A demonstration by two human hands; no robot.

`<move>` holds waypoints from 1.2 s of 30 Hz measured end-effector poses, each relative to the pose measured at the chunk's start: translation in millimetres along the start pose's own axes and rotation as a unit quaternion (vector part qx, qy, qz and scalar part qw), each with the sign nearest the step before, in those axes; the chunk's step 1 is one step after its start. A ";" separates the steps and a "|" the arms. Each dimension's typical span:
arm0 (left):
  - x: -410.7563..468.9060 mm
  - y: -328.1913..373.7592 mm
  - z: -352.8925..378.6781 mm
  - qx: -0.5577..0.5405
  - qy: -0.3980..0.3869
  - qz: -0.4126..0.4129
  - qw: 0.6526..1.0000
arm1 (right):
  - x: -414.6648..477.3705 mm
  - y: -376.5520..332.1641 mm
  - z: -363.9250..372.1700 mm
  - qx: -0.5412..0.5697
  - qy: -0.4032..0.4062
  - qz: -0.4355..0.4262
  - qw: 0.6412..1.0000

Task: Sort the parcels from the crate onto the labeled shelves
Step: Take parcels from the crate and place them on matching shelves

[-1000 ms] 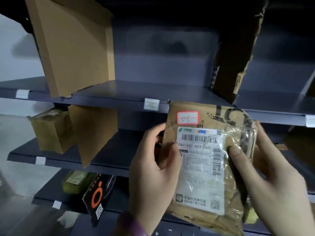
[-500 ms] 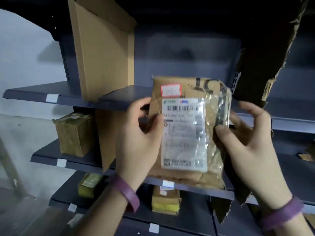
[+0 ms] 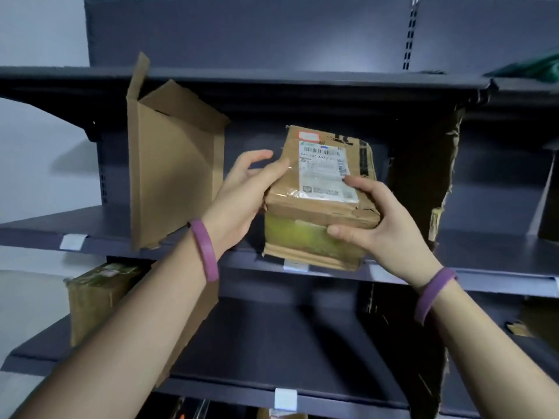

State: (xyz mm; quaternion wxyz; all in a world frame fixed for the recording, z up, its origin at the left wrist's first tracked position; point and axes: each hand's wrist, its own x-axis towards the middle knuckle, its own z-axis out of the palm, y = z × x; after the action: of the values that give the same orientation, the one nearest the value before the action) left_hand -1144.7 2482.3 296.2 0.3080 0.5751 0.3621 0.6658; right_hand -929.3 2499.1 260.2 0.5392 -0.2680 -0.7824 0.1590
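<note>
Head view: I hold the parcel [image 3: 323,189] with both hands in front of the middle shelf [image 3: 484,255], in the bay between a tan divider [image 3: 169,182] and a dark divider [image 3: 420,182]. Its lower edge hangs about level with the shelf's front lip. Whether it already rests on the board I cannot tell.

My left hand [image 3: 242,189] grips the left edge, thumb over the top face and the other fingers stretched out behind. My right hand [image 3: 372,219] clamps the near right corner, forefinger on the label [image 3: 325,173] and thumb on the front face. The hands are apart, one at each side. I judge this keeps the crumpled wrapping from sagging and keeps the printed face turned up to me for checking. The dividers stand upright to split the shelf into bays, so the parcel has to go in straight between them.

The label carries a barcode, and under it a code that reads roughly 247-247 A02, with the end blurred. A QR square sits at its lower right. Above the label a red-edged sticker [image 3: 309,135] bears handwriting too faint to read. Yellow tape [image 3: 302,237] wraps the front. A white tag [image 3: 72,241] on the shelf lip shows no writing I can read.
</note>
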 end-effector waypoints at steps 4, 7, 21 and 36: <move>8.7 -9.4 -4.7 0.102 -0.118 0.027 0.987 | 22.3 6.9 0.5 0.048 0.055 0.058 0.996; 19.9 -21.2 -5.8 0.166 -0.118 0.031 0.979 | 38.9 19.9 10.1 0.044 0.098 0.073 0.992; 50.0 -107.5 13.9 0.335 0.032 0.119 0.934 | 39.8 87.5 45.9 -0.172 0.022 0.115 0.978; 59.1 -109.3 15.0 0.519 -0.020 0.073 0.852 | 51.3 97.7 61.5 -0.326 -0.005 0.130 0.936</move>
State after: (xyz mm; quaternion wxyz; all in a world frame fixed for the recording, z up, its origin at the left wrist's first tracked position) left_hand -1139.3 2593.0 238.0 -0.0772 0.6893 0.6056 0.3900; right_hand -976.3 2610.6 224.0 0.3927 -0.5275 -0.7525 -0.0345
